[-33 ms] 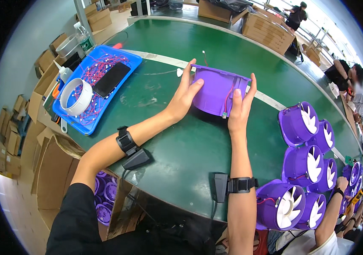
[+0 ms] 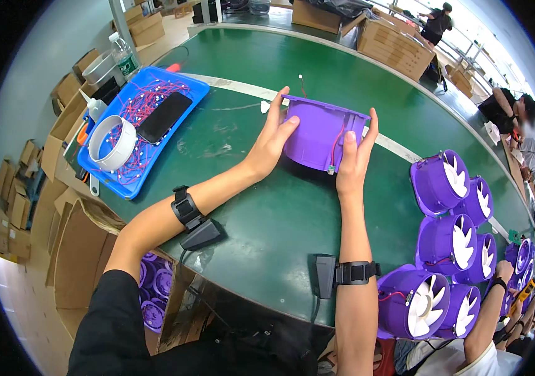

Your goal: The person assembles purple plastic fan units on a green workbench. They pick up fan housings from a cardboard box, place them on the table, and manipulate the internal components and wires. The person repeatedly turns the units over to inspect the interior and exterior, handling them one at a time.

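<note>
A purple plastic fan housing [image 2: 314, 138] is held between my two hands over the middle of the green table. Its wide flange is at the top, and a red wire with a small white connector runs down its side. On its left side my left hand [image 2: 273, 135] grips it, thumb on the wall and fingers behind the flange. My right hand [image 2: 355, 156] holds the right side the same way. Another thin wire with a white tip sticks up behind the flange. The inside of the housing is hidden from this angle.
At the left lies a blue tray [image 2: 183, 116] with red wires, a black phone [image 2: 165, 117] and a white ring [image 2: 113, 143]. Several purple housings with white fans [image 2: 461, 241] stand at the right, near a co-worker's arm [image 2: 483, 313]. An open carton [image 2: 82, 266] holds purple parts below left.
</note>
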A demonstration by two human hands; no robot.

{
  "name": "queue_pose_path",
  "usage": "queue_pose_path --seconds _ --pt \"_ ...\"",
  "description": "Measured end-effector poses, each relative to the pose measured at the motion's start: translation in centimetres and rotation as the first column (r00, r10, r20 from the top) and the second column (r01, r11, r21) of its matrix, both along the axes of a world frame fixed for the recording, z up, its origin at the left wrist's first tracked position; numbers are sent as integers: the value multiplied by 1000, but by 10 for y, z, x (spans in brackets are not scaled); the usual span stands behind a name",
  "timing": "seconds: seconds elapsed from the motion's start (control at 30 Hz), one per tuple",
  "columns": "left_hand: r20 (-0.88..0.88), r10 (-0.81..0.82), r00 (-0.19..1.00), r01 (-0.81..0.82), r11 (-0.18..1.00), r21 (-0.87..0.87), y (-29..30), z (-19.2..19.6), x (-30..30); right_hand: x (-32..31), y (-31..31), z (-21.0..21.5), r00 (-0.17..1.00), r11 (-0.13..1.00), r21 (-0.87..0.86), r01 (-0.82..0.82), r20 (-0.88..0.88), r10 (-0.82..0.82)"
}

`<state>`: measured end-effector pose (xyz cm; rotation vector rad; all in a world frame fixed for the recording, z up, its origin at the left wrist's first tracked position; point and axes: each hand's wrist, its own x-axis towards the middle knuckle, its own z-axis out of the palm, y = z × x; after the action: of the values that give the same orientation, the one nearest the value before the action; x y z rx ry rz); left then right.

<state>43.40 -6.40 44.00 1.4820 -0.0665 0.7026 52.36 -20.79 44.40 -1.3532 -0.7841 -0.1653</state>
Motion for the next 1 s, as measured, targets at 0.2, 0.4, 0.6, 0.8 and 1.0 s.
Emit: queue_pose_path --seconds 0.2,0.4,0.6,0.8,1.0 --pt "-25 -21 999 22 1000 16 -2 2 -2 4 0 -3 1000 1000 2 27 14 -27" --pt "-11 -52 999 53 995 83 -3 4 -4 3 -1 -2 999 999 5 35 8 -35" --pt "-17 -41 999 43 993 112 -2 3 -3 3 -1 -1 1000 1000 8 18 -5 -18" --pt "-40 13 999 -15 998 -54 -2 3 0 0 -3 0 999 1000 -21 -5 38 6" --pt "-41 74 996 -76 996 -38 3 -6 1 -4 -4 4 996 998 -67 -21 85 26"
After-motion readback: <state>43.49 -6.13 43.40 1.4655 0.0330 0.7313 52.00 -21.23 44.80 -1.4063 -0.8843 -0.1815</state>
